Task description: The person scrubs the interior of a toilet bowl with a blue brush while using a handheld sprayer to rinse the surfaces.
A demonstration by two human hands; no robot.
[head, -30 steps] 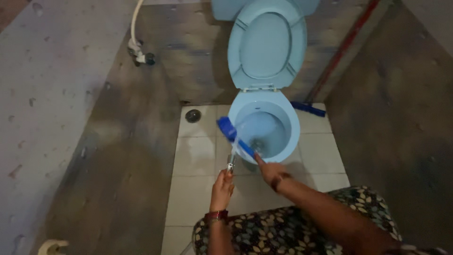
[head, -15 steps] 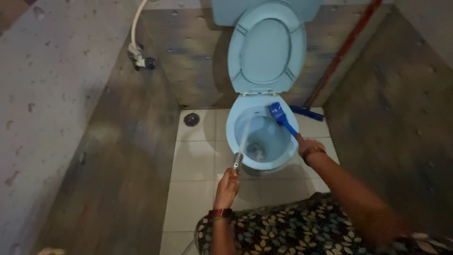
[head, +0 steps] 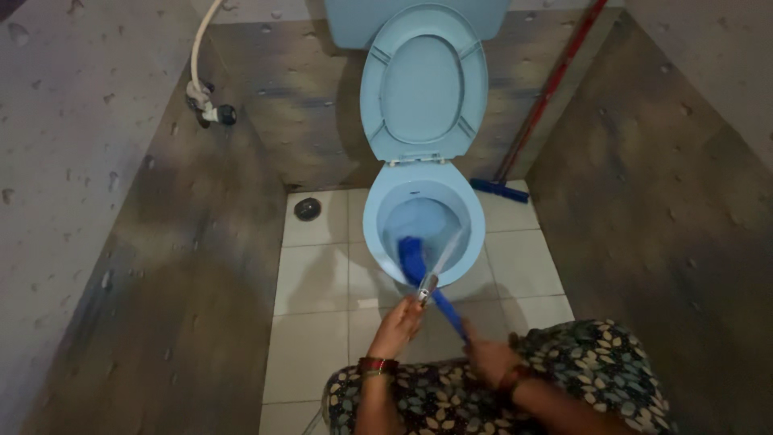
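Nearest the camera, a floral-patterned garment (head: 499, 387) covers the person's lap just in front of the toilet bowl (head: 386, 229). The left hand (head: 397, 326), a bangle at its wrist, is wrapped around a hand sprayer (head: 427, 286) whose nozzle points at the bowl, a thin jet of water running from it into the bowl. The right hand (head: 489, 358) is clenched on the handle end of a blue toilet brush (head: 415, 259); the brush head is blurred and sits inside the bowl at its near left side. Behind the bowl the light-blue seat and lid (head: 424, 80) stand raised. Left of the bowl a round floor drain (head: 307, 209) lies in the white tiles. Right of the bowl, a red-handled floor wiper (head: 503, 189) leans into the corner.
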